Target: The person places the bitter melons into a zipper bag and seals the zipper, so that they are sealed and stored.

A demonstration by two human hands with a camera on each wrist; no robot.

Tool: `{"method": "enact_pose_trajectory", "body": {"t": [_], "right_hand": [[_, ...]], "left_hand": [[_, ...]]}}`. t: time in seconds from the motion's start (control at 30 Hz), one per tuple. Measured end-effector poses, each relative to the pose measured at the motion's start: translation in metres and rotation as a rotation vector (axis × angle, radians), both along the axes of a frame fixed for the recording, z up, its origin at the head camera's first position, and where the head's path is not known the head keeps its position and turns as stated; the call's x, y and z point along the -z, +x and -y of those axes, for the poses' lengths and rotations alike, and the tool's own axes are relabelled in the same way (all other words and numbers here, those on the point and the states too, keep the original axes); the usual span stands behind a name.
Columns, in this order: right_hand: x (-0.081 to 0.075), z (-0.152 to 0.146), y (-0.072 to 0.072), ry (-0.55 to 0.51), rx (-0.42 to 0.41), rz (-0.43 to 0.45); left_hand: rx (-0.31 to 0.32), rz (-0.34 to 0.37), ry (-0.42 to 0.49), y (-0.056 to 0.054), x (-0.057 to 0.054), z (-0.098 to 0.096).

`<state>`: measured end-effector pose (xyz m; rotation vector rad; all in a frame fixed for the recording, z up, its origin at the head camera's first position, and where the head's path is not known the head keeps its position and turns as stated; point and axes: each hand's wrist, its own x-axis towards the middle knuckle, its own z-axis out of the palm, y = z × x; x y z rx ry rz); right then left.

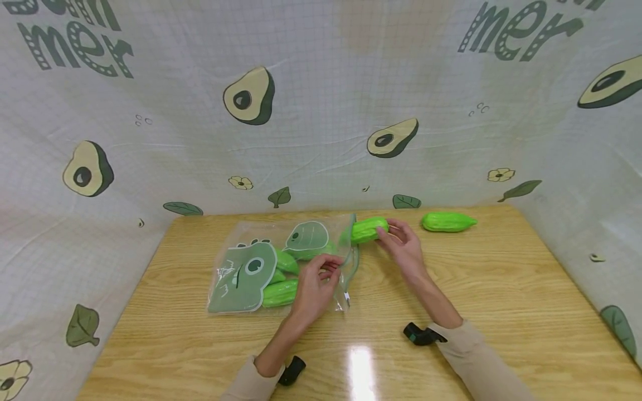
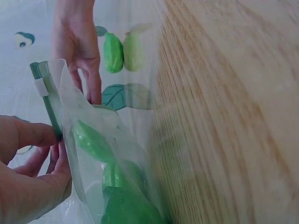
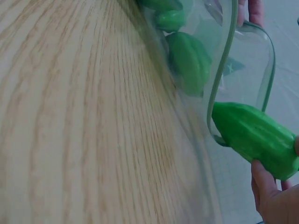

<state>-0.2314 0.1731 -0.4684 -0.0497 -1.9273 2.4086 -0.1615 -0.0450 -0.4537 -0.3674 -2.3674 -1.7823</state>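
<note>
A clear zip bag (image 1: 236,234) with a green dinosaur print lies on the table, its mouth toward the right. Several bright green, ridged bitter melons (image 1: 281,293) show through its film. At the mouth, my left hand (image 1: 317,287) pinches the upper edge between thumb and fingers, and the green zip strip (image 2: 53,112) stands apart from the other edge. My right hand (image 1: 403,248) grips the blunt end of another bitter melon (image 3: 257,133). The pointed end of that melon is inside the opening. My right fingers (image 3: 266,184) remain outside the bag.
One more bitter melon (image 1: 448,221) lies at the back right of the wooden table (image 1: 501,289). Behind and at the sides hangs a pale cloth (image 1: 321,111) printed with avocados. Black wrist cameras (image 1: 418,334) sit at both cuffs.
</note>
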Motion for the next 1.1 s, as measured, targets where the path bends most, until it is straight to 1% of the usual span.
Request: {"method": "enact_pose_trajectory", "body": {"t": [0.13, 0.3, 0.73, 0.83, 1.1], "right_hand": [[0.0, 0.005, 0.0, 0.005, -0.005, 0.013], [0.001, 0.011, 0.001, -0.019, -0.007, 0.029], [0.006, 0.025, 0.003, 0.023, -0.031, 0.07], [0.007, 0.028, 0.002, 0.043, -0.023, 0.084], [0.008, 0.032, 0.003, 0.06, -0.024, 0.076]], "left_hand": [[0.008, 0.0, 0.007, 0.0, -0.001, 0.0], [0.013, 0.002, 0.003, 0.0, 0.0, 0.0], [0.026, -0.008, 0.005, -0.001, 0.003, -0.001], [0.025, -0.008, 0.002, -0.001, 0.003, -0.001], [0.021, -0.004, -0.004, -0.001, 0.003, -0.001]]}}
